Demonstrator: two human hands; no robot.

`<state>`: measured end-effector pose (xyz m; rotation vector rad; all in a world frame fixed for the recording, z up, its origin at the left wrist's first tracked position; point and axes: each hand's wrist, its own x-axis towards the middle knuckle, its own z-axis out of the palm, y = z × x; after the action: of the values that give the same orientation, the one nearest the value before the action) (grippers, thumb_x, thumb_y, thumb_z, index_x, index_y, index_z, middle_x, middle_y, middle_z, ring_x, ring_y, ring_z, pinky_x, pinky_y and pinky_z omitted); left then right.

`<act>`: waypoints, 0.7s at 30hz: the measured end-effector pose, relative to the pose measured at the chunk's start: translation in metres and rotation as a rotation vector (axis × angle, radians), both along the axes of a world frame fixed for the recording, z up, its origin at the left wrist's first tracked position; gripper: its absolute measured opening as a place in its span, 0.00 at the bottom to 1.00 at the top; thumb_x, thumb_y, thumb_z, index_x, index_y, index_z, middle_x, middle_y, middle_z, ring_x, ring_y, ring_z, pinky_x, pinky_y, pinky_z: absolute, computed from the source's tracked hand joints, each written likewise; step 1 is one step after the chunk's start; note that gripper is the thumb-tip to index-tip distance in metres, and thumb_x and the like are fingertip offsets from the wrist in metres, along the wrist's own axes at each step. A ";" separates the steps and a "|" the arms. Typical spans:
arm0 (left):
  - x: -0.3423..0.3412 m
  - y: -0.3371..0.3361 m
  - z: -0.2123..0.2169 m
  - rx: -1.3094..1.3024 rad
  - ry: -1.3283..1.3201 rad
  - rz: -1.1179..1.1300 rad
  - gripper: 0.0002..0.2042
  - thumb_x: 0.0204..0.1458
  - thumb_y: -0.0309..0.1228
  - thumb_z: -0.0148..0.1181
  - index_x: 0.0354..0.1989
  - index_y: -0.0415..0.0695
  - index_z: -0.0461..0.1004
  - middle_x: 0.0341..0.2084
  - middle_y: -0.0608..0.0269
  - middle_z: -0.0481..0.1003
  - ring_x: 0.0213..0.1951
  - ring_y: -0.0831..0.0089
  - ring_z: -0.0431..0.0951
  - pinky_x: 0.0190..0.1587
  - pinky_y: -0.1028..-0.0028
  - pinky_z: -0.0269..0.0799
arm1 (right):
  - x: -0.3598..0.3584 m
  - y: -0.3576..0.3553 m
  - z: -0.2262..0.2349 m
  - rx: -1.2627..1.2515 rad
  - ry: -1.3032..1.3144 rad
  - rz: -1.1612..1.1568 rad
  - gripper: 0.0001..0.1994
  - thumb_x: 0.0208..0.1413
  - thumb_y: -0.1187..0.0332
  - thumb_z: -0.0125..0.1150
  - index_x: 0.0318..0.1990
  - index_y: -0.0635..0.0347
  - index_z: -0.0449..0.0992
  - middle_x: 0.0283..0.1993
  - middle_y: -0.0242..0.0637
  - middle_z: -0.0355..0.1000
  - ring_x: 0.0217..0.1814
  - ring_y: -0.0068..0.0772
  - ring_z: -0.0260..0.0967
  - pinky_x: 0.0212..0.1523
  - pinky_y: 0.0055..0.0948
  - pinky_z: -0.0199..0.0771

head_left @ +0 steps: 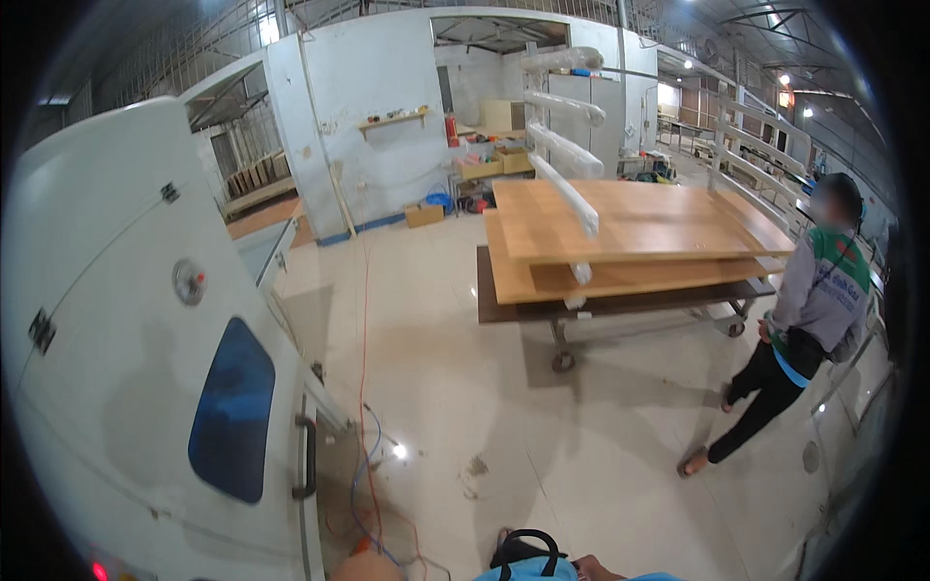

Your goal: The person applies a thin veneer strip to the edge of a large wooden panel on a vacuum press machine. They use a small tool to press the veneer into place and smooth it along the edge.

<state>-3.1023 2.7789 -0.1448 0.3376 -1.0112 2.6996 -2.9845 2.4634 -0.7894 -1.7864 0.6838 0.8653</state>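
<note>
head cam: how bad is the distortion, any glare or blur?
Head view: strong fisheye, the white machine bulges and black vignette rings the frame; a bright glare spot on the glossy tiled floor; ceiling lamps blown out; stacked wooden panels fairly sharp; the co-worker softer near the rim.

1. A large white machine cabinet (116, 320) with a dark blue oval window (232, 426) stands at left.
2. 2 stacked light wooden panels (630, 237) lie on a wheeled metal cart (620, 315).
3. An orange cable (365, 387) crosses the pale tiled floor (542, 436).
4. A person in a grey top (819, 300) stands beside the cart.
</note>
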 end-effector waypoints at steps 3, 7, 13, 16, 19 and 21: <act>0.129 0.060 -0.018 0.024 0.606 0.064 0.14 0.55 0.34 0.46 0.41 0.38 0.73 0.37 0.52 0.73 0.41 0.55 0.73 0.45 0.60 0.69 | 0.162 0.058 0.069 -0.346 -0.327 0.418 0.19 0.47 0.51 0.58 0.18 0.58 0.78 0.19 0.39 0.75 0.22 0.34 0.74 0.28 0.35 0.74; 0.286 0.147 -0.162 -0.372 2.108 0.073 0.14 0.54 0.35 0.49 0.41 0.37 0.73 0.35 0.49 0.74 0.40 0.56 0.74 0.44 0.63 0.70 | 0.369 0.158 0.182 0.189 -0.507 0.090 0.16 0.54 0.61 0.58 0.43 0.65 0.77 0.34 0.38 0.75 0.33 0.29 0.74 0.32 0.29 0.74; 0.402 0.244 -0.423 0.208 3.320 0.324 0.23 0.57 0.51 0.47 0.49 0.48 0.75 0.44 0.52 0.76 0.47 0.54 0.76 0.52 0.58 0.69 | 0.553 0.252 0.247 0.236 -0.598 0.178 0.15 0.56 0.62 0.56 0.44 0.65 0.77 0.34 0.38 0.75 0.35 0.27 0.73 0.34 0.28 0.73; 0.492 0.268 -0.416 0.239 3.280 0.350 0.22 0.57 0.49 0.48 0.47 0.46 0.76 0.41 0.54 0.77 0.46 0.55 0.76 0.51 0.59 0.69 | 0.595 0.270 0.240 -0.113 -0.276 0.324 0.18 0.50 0.56 0.57 0.41 0.60 0.80 0.33 0.41 0.78 0.37 0.33 0.76 0.39 0.31 0.73; 0.623 0.295 -0.325 0.234 3.191 0.423 0.24 0.56 0.53 0.48 0.48 0.48 0.76 0.43 0.54 0.78 0.47 0.55 0.76 0.52 0.60 0.69 | 0.649 0.299 0.253 -0.114 -0.466 0.532 0.20 0.48 0.53 0.59 0.44 0.56 0.80 0.37 0.42 0.78 0.41 0.39 0.76 0.45 0.32 0.74; 0.709 0.304 -0.258 0.152 2.994 0.290 0.18 0.56 0.47 0.51 0.44 0.47 0.77 0.41 0.56 0.78 0.44 0.57 0.78 0.49 0.61 0.72 | 0.696 0.322 0.270 -0.021 -0.422 0.490 0.23 0.48 0.52 0.61 0.47 0.57 0.79 0.43 0.45 0.78 0.46 0.39 0.76 0.48 0.32 0.73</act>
<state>-2.3929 3.0825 -0.4025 2.6130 0.1645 -0.1644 -2.2882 2.7854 -0.5194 -2.1067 -0.0226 0.7534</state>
